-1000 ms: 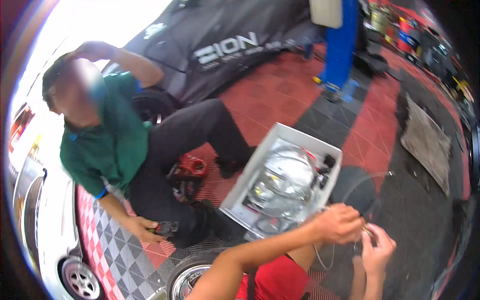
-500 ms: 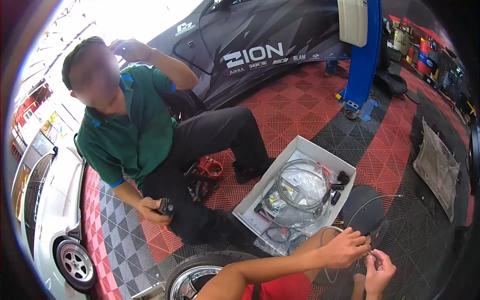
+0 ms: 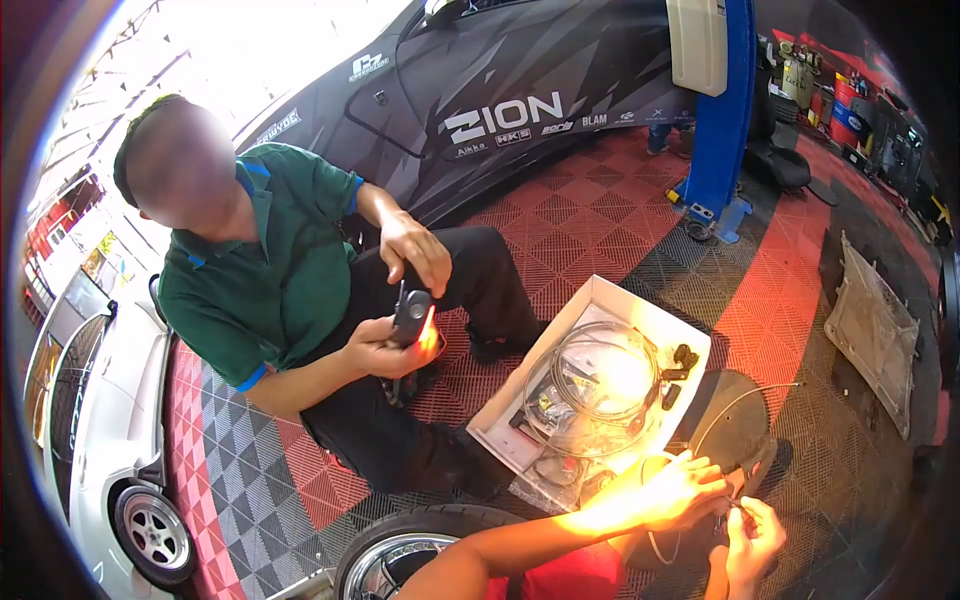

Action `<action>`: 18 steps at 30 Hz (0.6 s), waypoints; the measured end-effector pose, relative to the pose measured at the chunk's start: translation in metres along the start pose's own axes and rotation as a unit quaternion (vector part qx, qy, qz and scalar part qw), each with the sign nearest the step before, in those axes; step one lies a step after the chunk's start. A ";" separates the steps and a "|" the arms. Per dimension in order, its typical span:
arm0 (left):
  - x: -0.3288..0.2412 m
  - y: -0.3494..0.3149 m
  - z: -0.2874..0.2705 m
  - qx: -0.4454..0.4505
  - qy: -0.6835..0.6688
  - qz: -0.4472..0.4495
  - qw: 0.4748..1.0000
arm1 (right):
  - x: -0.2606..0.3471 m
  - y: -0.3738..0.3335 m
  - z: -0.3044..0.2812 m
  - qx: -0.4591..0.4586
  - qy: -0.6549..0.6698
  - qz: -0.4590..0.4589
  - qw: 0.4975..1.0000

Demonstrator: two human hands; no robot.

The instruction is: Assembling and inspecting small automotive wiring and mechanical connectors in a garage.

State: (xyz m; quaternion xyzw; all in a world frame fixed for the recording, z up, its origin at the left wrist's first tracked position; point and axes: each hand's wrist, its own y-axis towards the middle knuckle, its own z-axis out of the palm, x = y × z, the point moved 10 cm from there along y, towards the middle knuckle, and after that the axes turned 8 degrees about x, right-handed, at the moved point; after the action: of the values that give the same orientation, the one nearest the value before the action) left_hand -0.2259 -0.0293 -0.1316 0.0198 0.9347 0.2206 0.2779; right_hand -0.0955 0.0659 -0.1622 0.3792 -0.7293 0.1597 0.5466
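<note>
A small piece (image 3: pixel 736 506) sat between the person's left hand (image 3: pixel 688 493) and right hand (image 3: pixel 757 537), both pinched closed on it, beside a thin hose (image 3: pixel 757 391). Work seemed partway; whether anything was fastened couldn't be told. Coiled line (image 3: pixel 565 345) lay apparently unused in the box (image 3: pixel 497 437), under a co-worker's lamp (image 3: pixel 412 318).

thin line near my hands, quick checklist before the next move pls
1. Light: ok; the co-worker's hand holds a lit black lamp, its glow reaching the left hand.
2. Pinch: ok; the right hand grips a small part.
3. Small part fully joined: cannot tell; fingers cover it.
4. Upper end of the thin line held: not ok; it sticks out unheld.
5. Coiled line stowed: ok, inside the white box.
</note>
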 end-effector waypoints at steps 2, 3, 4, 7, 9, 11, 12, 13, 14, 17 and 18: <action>-0.003 0.003 -0.002 -0.012 -0.020 0.011 1.000 | 0.002 -0.008 -0.007 -0.016 0.030 0.029 0.999; -0.006 0.007 -0.002 -0.024 -0.041 0.022 0.999 | 0.002 -0.011 -0.014 -0.033 0.059 0.058 0.996; -0.004 0.009 0.002 -0.014 -0.030 0.027 0.999 | 0.000 -0.012 -0.023 -0.053 0.060 0.055 0.995; 0.005 0.007 0.003 -0.001 -0.064 0.038 0.997 | -0.003 -0.009 -0.019 -0.067 0.204 0.152 0.965; 0.006 0.005 -0.008 -0.009 -0.046 0.019 0.999 | 0.005 0.000 -0.007 -0.032 0.294 0.110 0.949; 0.000 0.014 -0.014 0.013 -0.062 0.019 0.998 | -0.007 -0.007 -0.009 -0.051 0.315 0.177 0.931; -0.007 0.018 -0.009 0.013 -0.039 0.020 0.999 | -0.014 -0.011 -0.013 -0.051 0.335 0.193 0.921; -0.005 0.020 -0.002 0.023 -0.054 0.024 0.998 | -0.019 -0.015 -0.012 -0.025 0.381 0.194 0.903; -0.008 0.023 0.005 0.035 -0.053 0.023 0.998 | -0.023 -0.021 -0.017 -0.022 0.393 0.193 0.899; -0.013 0.026 0.018 0.057 -0.057 0.020 0.997 | -0.025 -0.032 -0.026 -0.016 0.384 0.190 0.903; -0.014 0.026 0.021 0.059 -0.061 0.015 0.996 | -0.023 -0.035 -0.026 -0.005 0.360 0.187 0.914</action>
State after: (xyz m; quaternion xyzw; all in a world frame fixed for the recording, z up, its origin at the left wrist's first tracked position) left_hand -0.2049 0.0001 -0.1291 0.0633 0.9268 0.1680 0.3299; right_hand -0.0496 0.0682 -0.1807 0.1499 -0.5419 0.3812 0.7338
